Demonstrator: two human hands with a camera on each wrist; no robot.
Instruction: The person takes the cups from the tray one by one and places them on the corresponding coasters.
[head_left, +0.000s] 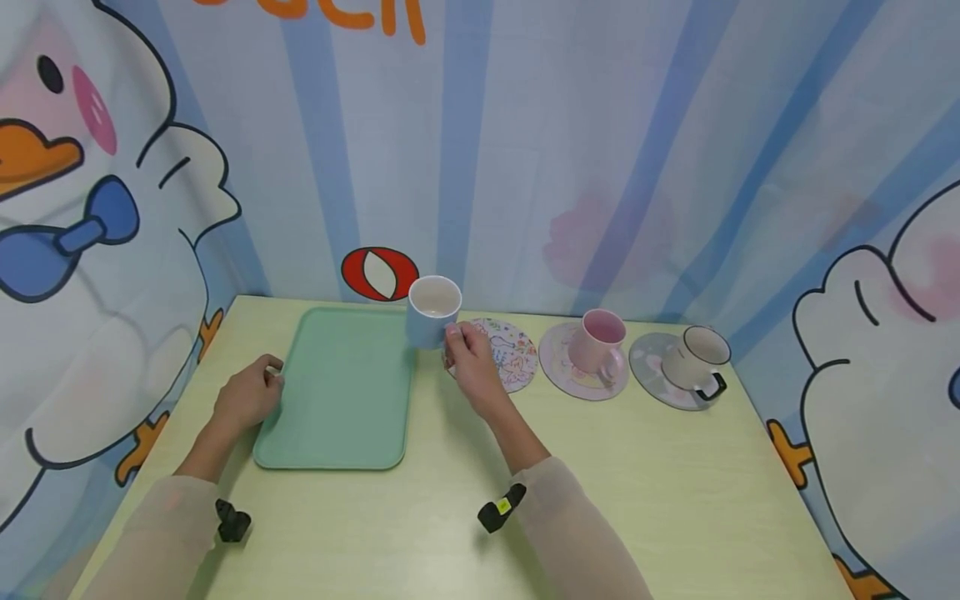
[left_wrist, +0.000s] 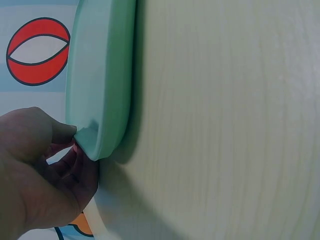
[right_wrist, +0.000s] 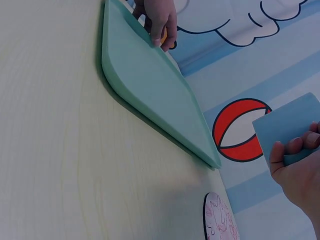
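My right hand (head_left: 474, 360) grips the handle of a light blue mug (head_left: 431, 321), white inside and upright. In the head view the mug appears just past the right edge of a mint green tray (head_left: 337, 392), near its far corner. The right wrist view shows the fingers curled at the handle of the blue mug (right_wrist: 287, 125), raised off the table. My left hand (head_left: 251, 393) pinches the tray's left rim between thumb and fingers, which the left wrist view shows closely at the tray's edge (left_wrist: 117, 100). Nothing lies on the tray.
A round floral coaster (head_left: 510, 354) lies right of the blue mug. Further right, a pink mug (head_left: 596, 343) stands on a pink coaster (head_left: 564, 379), and a white mug (head_left: 686, 360) with a black handle on a grey coaster (head_left: 656, 383). A patterned curtain (head_left: 510, 167) hangs behind the table.
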